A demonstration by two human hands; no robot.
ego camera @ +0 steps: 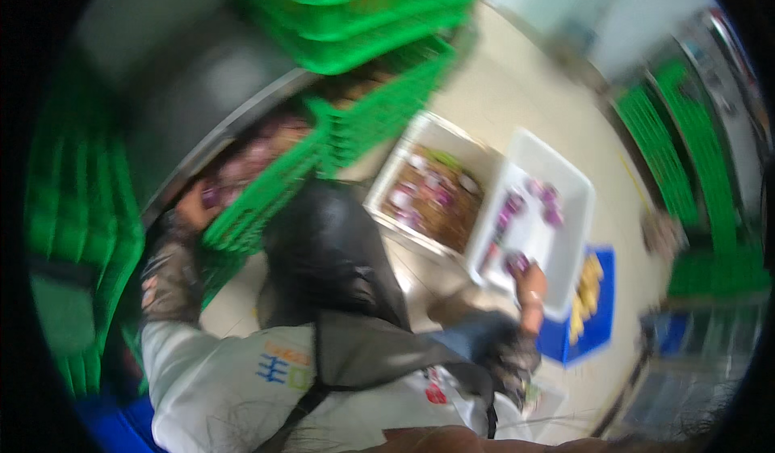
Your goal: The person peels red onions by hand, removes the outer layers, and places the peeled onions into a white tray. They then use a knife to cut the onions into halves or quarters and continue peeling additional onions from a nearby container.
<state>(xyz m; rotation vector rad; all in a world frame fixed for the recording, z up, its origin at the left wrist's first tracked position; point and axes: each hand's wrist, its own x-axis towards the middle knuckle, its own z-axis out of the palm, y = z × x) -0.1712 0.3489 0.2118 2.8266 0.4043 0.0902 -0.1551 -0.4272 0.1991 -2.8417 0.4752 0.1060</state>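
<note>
My left hand (195,206) is inside a long green plastic crate (266,195) at the left. Its fingers touch a dark red onion (210,196) beside a pile of pinkish red onions (251,165); blur hides how firmly they grip it. On the other side, my right hand (531,284) reaches into a white plastic tub (548,265) with a purple onion (517,262) at its fingertips. Several more purple onions (550,201) lie in that tub. Touching it on the left is a white box (393,156) holding brownish matter and pink, white and green scraps (433,186).
Stacked green crates (357,11) rise ahead, with others (79,198) at the far left. A grey metal surface (212,71) borders the onion crate. Right of the tub sits a blue bin (599,326) with yellowish pieces (586,295). A black apron (330,247) covers my lap.
</note>
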